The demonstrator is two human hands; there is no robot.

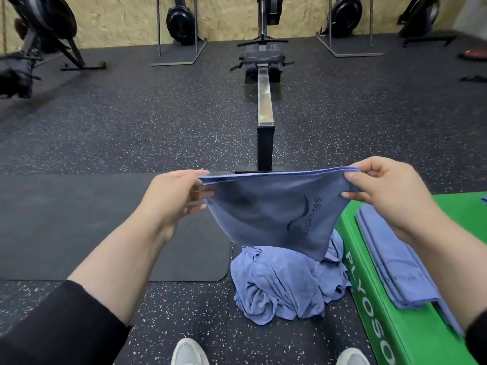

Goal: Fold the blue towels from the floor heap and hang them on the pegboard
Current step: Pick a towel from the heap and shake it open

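Observation:
A blue towel (pixel 274 206) with a dark printed logo hangs doubled over in the air in front of me. My left hand (pixel 174 196) pinches its upper left corner, and my right hand (pixel 387 191) pinches the upper right corner, so the top edge is stretched level. Below it, a crumpled heap of blue towels (pixel 284 285) lies on the floor just ahead of my shoes. Folded blue towels (pixel 392 262) lie stacked on a green plyo box (pixel 379 325) at the lower right. No pegboard is in view.
A rowing machine (pixel 264 101) runs straight ahead across the speckled rubber floor. A black mat (pixel 79 225) lies on the left. More rowers (pixel 181 25) stand upright along the far wall. My white shoes (pixel 188 353) show at the bottom edge.

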